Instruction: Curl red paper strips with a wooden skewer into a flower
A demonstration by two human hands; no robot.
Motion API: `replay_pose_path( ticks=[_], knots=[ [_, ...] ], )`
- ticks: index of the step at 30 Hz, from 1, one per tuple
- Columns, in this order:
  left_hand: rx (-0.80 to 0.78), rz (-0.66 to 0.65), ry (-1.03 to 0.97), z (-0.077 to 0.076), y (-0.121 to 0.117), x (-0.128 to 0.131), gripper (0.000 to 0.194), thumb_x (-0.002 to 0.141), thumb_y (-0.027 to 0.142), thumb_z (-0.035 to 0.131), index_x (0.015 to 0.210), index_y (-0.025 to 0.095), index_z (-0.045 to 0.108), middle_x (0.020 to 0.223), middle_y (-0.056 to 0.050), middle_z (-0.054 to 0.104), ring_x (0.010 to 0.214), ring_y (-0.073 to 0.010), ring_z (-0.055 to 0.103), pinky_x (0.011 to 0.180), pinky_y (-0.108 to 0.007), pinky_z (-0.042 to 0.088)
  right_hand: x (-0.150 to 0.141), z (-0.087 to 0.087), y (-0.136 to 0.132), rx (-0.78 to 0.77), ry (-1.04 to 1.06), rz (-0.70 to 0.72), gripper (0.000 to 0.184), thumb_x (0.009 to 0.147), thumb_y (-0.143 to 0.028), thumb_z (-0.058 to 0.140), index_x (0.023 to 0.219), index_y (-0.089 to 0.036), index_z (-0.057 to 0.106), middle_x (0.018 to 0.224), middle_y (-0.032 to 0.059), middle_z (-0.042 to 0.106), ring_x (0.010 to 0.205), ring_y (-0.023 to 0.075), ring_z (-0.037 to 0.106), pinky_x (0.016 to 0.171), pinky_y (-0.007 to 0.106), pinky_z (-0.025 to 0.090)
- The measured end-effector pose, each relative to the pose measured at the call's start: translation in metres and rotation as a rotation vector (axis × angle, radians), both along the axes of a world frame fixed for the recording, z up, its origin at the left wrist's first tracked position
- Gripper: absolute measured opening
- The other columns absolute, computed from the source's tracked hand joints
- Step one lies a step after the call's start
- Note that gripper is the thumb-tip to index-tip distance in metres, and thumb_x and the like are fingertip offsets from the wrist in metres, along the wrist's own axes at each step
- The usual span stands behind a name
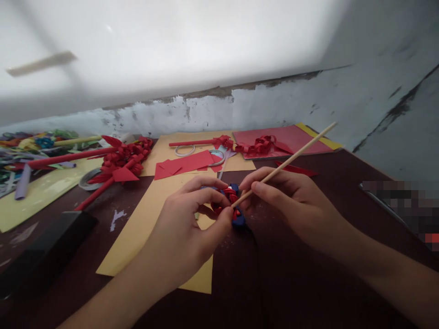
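Between the fingertips of my left hand [195, 224] is a small red paper piece [230, 197], partly hidden by the fingers. My right hand [281, 192] grips a thin wooden stick [295, 157] slantwise. The stick's lower end meets the red paper beside my left thumb, and its upper end points to the far right. Right at the fingertips, a blue object [239, 219] shows below and around the red paper; a dark cord seems to trail from it. What it is I cannot tell.
Red paper flowers with rolled stems [126, 160] lie at left, near grey tape [89, 179] and a black box [51, 251]. Yellow-tan paper sheets [137, 237], red paper strips [185, 164] and a red folder [302, 139] cover the back. Colourful paper scraps [44, 141] pile far left.
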State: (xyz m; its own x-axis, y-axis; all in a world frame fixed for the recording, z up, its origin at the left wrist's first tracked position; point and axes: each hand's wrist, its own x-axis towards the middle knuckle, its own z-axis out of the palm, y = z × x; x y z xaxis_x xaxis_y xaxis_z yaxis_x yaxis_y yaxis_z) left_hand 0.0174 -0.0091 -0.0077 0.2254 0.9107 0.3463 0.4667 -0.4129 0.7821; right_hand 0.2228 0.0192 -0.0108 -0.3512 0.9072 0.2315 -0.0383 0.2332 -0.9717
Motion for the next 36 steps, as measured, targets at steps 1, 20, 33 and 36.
replay_pose_path(
  ticks=[1,20,33,36],
  knots=[
    [-0.006,-0.002,-0.003,0.0001,0.0003,0.0000,0.011,0.088,0.013,0.069,0.082,0.018,0.077,0.113,-0.005,0.071,0.093,-0.0145,0.074,0.070,-0.020,0.063,0.0001,0.0002,0.0003,-0.004,0.005,-0.004,0.012,0.101,-0.027,0.068,0.094,-0.024,0.076,0.082,-0.0002,0.078,0.076,0.0137,0.075,0.073,0.021,0.061],
    [-0.090,-0.010,-0.083,0.0020,-0.0002,-0.0010,0.011,0.085,0.013,0.070,0.089,0.018,0.078,0.120,-0.006,0.068,0.112,-0.0201,0.071,0.086,-0.022,0.063,0.0077,-0.0053,0.0068,0.092,0.166,-0.153,0.020,0.102,-0.033,0.068,0.087,-0.023,0.076,0.076,-0.0016,0.072,0.069,0.0118,0.069,0.068,0.022,0.056],
    [-0.067,-0.018,-0.093,-0.0002,-0.0013,-0.0008,0.009,0.084,0.012,0.073,0.088,0.018,0.079,0.117,-0.007,0.069,0.109,-0.0186,0.072,0.085,-0.021,0.064,0.0059,-0.0085,0.0067,0.028,0.122,-0.122,0.018,0.099,-0.035,0.071,0.087,-0.023,0.076,0.075,-0.0007,0.074,0.070,0.0126,0.070,0.067,0.020,0.056],
    [-0.062,-0.017,-0.088,0.0000,-0.0012,-0.0006,0.010,0.084,0.011,0.073,0.087,0.018,0.079,0.117,-0.007,0.069,0.108,-0.0190,0.073,0.083,-0.021,0.065,0.0054,-0.0080,0.0063,0.022,0.125,-0.116,0.019,0.100,-0.035,0.071,0.087,-0.023,0.076,0.075,-0.0009,0.073,0.069,0.0116,0.069,0.067,0.019,0.055]
  ],
)
